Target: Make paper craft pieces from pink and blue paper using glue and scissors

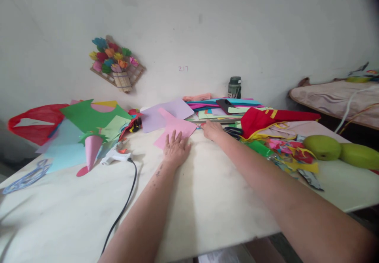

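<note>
My left hand [177, 150] lies flat with its fingers spread on a sheet of pink paper [185, 128]. Just right of that sheet, my right hand [212, 130] rests with curled fingers. A small red and blue tip shows by these fingers, but what they hold is too small to make out. Black-handled scissors [233, 132] lie close to the right wrist. Behind the pink sheet is a lilac sheet [151, 117]. To the left, a white glue gun [116, 155] lies beside a pink paper cone [92, 150] with a green fringed collar.
Stacked coloured papers [219, 105], a phone [225, 106] and a green bottle [234, 87] line the wall. Red cloth [260, 121], paper scraps [287, 150] and green fruits [322, 147] occupy the right. A black cord [126, 204] crosses the table's front; coiled blue wire [28, 177] lies left.
</note>
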A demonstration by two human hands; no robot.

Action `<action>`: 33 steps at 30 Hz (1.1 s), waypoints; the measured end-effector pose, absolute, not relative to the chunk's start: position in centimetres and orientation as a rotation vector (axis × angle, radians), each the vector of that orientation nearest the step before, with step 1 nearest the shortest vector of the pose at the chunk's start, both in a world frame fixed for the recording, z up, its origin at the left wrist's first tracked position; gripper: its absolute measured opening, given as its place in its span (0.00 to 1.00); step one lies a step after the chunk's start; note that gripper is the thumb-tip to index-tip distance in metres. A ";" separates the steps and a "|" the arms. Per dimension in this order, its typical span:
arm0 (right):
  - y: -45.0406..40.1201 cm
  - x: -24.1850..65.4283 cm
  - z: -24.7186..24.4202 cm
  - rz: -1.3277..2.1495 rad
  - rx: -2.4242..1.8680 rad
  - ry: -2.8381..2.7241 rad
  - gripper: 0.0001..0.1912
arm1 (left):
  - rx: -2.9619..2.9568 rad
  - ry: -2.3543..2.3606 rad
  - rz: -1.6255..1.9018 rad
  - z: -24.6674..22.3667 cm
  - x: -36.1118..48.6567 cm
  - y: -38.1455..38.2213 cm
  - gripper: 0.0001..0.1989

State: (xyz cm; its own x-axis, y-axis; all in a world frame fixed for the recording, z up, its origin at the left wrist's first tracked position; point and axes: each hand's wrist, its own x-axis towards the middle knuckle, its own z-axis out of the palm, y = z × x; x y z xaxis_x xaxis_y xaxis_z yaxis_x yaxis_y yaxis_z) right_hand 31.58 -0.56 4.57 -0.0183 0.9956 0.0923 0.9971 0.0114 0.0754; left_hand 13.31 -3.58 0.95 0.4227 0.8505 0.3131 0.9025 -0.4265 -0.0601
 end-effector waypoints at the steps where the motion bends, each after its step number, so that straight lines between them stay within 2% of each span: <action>1: -0.6 31.5 4.7 -0.201 -2.179 -2.226 0.18 | -2.454 -1.547 -0.353 0.9 13.3 -3.6 0.27; 7: -1.0 31.1 4.2 -0.229 -2.164 -2.245 0.19 | -2.449 -1.626 -0.381 1.1 13.4 -3.6 0.24; 12: -1.7 30.8 3.9 -0.252 -2.091 -2.250 0.20 | -2.230 -1.925 -0.591 1.8 11.3 -3.1 0.26; 15: -2.3 30.7 3.8 -0.195 -1.888 -2.308 0.20 | -2.229 -2.031 -0.474 2.0 9.6 -2.7 0.27; 19: -2.8 30.8 3.6 0.113 -1.525 -2.481 0.18 | -2.354 -2.004 -0.324 2.0 8.2 -2.4 0.29; 23: -2.9 30.6 3.3 0.310 -1.374 -2.545 0.18 | -2.447 -1.984 -0.255 1.8 7.7 -2.2 0.33; 33: -3.7 29.9 3.5 0.158 -1.440 -2.681 0.18 | -2.484 -1.985 -0.196 1.8 7.3 -2.2 0.36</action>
